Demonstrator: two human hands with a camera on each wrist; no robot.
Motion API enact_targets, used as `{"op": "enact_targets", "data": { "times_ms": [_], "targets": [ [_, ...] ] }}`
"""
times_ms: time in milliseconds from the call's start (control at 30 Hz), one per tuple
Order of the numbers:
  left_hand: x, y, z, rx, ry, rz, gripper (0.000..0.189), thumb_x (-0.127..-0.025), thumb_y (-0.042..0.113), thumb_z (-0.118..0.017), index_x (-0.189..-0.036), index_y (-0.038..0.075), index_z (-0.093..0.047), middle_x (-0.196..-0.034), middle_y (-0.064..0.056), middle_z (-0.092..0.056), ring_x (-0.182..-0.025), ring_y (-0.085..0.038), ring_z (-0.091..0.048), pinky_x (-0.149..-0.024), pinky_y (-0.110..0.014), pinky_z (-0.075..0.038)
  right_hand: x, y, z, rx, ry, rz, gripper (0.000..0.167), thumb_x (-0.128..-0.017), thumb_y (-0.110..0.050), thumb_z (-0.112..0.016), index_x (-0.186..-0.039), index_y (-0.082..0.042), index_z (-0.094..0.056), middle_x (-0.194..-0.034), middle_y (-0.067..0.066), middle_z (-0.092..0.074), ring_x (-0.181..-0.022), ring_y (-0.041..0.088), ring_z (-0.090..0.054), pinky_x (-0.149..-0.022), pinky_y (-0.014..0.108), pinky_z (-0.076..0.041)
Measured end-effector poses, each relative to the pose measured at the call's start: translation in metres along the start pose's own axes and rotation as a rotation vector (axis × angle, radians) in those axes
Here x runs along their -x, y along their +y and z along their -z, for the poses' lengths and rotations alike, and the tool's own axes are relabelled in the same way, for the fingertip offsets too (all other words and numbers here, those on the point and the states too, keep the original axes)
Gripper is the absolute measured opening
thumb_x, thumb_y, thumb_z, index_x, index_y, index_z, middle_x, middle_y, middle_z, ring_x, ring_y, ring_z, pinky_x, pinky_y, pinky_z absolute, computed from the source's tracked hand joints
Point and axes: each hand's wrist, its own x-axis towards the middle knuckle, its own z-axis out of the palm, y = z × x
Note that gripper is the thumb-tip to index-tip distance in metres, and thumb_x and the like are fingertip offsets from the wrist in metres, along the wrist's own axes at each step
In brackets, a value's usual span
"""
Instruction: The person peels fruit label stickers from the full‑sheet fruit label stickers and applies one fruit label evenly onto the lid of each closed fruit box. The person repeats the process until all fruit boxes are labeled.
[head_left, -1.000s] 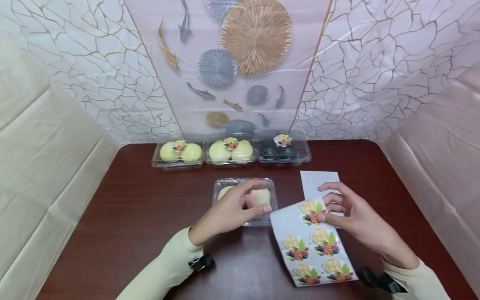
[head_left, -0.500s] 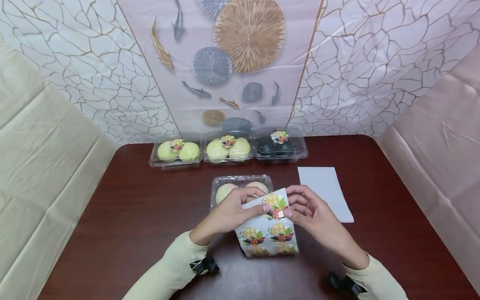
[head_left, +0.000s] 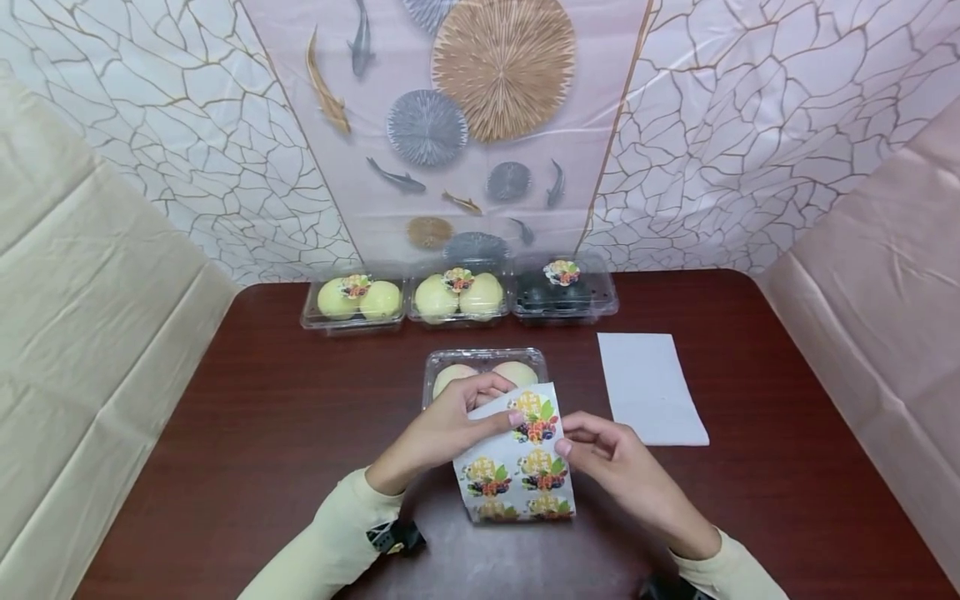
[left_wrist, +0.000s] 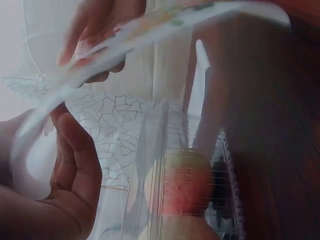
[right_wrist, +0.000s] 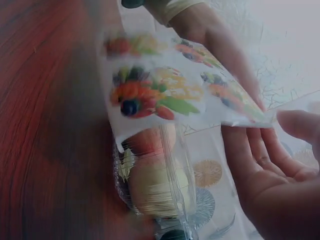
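Note:
A white sheet of round fruit-print stickers (head_left: 483, 450) is held up in front of a clear plastic fruit box (head_left: 542, 360). My left hand (head_left: 442, 429) grips its upper left part, thumb on the printed face and fingers behind. At the right edge, my right hand (head_left: 626, 471) pinches the sheet between thumb and fingers; in the right wrist view its fingers (right_wrist: 245, 155) lie behind the sheet. The lower part of the sheet bends away. Inside the box sit two pale round fruits (head_left: 516, 374) with a pink blush, partly hidden by the left hand and sheet.
Along the back of the brown table (head_left: 262, 417) stand three stickered clear boxes: two of yellow-green fruit (head_left: 381, 300) (head_left: 480, 296) and one of dark fruit (head_left: 551, 296). A white paper sheet (head_left: 652, 392) lies at right. Cloth walls enclose the table.
The right hand has brought the sticker sheet leftward from beside the box to the left hand, which now grips it too. The right hand has shifted lower along the sheet's right edge.

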Motion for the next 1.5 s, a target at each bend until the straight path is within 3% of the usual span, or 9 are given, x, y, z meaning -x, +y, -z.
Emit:
{"op": "enact_targets", "data": {
  "times_ms": [167, 300, 367, 467, 600, 800, 1100, 1233, 1500],
  "targets": [
    [0.001, 0.002, 0.001, -0.110, 0.064, -0.043, 0.029, -0.100, 0.017, -0.074, -0.124, 0.003, -0.065, -0.101, -0.008, -0.078, -0.083, -0.014, -0.072, -0.076, -0.033, -0.059, -0.003, 0.000, 0.001, 0.034, -0.026, 0.007, 0.022, -0.107, -0.011, -0.062, -0.118, 0.007, -0.066, -0.108, 0.018, -0.071, -0.097, 0.012, -0.072, -0.087, 0.030, -0.059],
    [0.004, 0.005, -0.003, -0.431, 0.225, -0.134, 0.040, -0.098, 0.028, -0.078, -0.132, 0.012, -0.065, -0.121, -0.002, -0.070, -0.110, -0.014, -0.066, -0.099, -0.040, -0.053, -0.005, 0.001, -0.002, 0.025, 0.028, 0.022, 0.018, -0.105, -0.008, -0.064, -0.113, 0.008, -0.066, -0.102, 0.013, -0.072, -0.092, 0.010, -0.072, -0.082, 0.030, -0.060],
    [0.008, 0.008, -0.007, -0.650, 0.340, -0.221, 0.047, -0.095, 0.034, -0.081, -0.135, 0.015, -0.064, -0.130, -0.002, -0.064, -0.121, -0.018, -0.058, -0.107, -0.044, -0.046, -0.006, 0.003, -0.005, 0.009, 0.065, 0.037, 0.016, -0.104, -0.005, -0.064, -0.110, 0.009, -0.066, -0.098, 0.010, -0.072, -0.089, 0.009, -0.071, -0.080, 0.029, -0.060],
    [0.015, 0.014, -0.015, -0.925, 0.455, -0.415, 0.046, -0.093, 0.036, -0.082, -0.131, 0.014, -0.066, -0.127, -0.003, -0.064, -0.118, -0.023, -0.057, -0.100, -0.045, -0.047, -0.007, 0.006, -0.010, -0.015, 0.114, 0.054, 0.015, -0.103, -0.003, -0.065, -0.109, 0.011, -0.066, -0.095, 0.004, -0.072, -0.086, 0.008, -0.071, -0.077, 0.028, -0.061],
    [0.022, 0.021, -0.027, -1.091, 0.408, -0.618, 0.023, -0.095, 0.030, -0.080, -0.110, 0.015, -0.073, -0.101, 0.003, -0.070, -0.095, -0.016, -0.066, -0.085, -0.035, -0.053, -0.008, 0.008, -0.015, -0.030, 0.160, 0.055, 0.015, -0.102, -0.004, -0.066, -0.109, 0.009, -0.067, -0.094, -0.001, -0.073, -0.084, 0.008, -0.071, -0.076, 0.029, -0.061],
    [0.024, 0.019, -0.036, -1.089, 0.336, -0.567, 0.015, -0.095, 0.027, -0.079, -0.104, 0.016, -0.075, -0.097, 0.006, -0.072, -0.091, -0.012, -0.068, -0.083, -0.030, -0.056, -0.005, 0.006, -0.021, 0.020, 0.194, 0.158, 0.009, -0.102, -0.002, -0.068, -0.108, 0.002, -0.072, -0.098, 0.002, -0.075, -0.087, 0.009, -0.071, -0.077, 0.027, -0.060],
    [0.025, 0.021, -0.037, -1.066, 0.328, -0.609, 0.012, -0.096, 0.026, -0.077, -0.104, 0.018, -0.079, -0.098, 0.008, -0.076, -0.092, -0.009, -0.072, -0.079, -0.030, -0.058, -0.005, 0.002, -0.023, 0.202, 0.226, 0.524, 0.030, -0.090, 0.016, -0.072, -0.108, -0.007, -0.079, -0.100, 0.005, -0.074, -0.089, 0.009, -0.068, -0.074, 0.023, -0.060],
    [0.026, 0.024, -0.037, -1.063, 0.324, -0.614, 0.012, -0.095, 0.025, -0.078, -0.103, 0.018, -0.080, -0.097, 0.008, -0.077, -0.089, -0.008, -0.072, -0.076, -0.029, -0.058, -0.006, 0.002, -0.020, 0.307, 0.240, 0.633, 0.028, -0.090, 0.011, -0.076, -0.108, -0.010, -0.080, -0.098, 0.002, -0.074, -0.085, 0.009, -0.067, -0.073, 0.018, -0.056],
    [0.030, 0.029, -0.032, -0.859, 0.231, -0.531, 0.007, -0.093, 0.018, -0.080, -0.099, 0.017, -0.084, -0.094, 0.009, -0.079, -0.091, -0.005, -0.072, -0.087, -0.028, -0.059, 0.001, 0.000, -0.018, 0.412, 0.216, 0.671, 0.014, -0.096, -0.005, -0.075, -0.107, -0.011, -0.081, -0.099, 0.000, -0.074, -0.086, 0.010, -0.069, -0.077, 0.017, -0.055]
  ]
}}
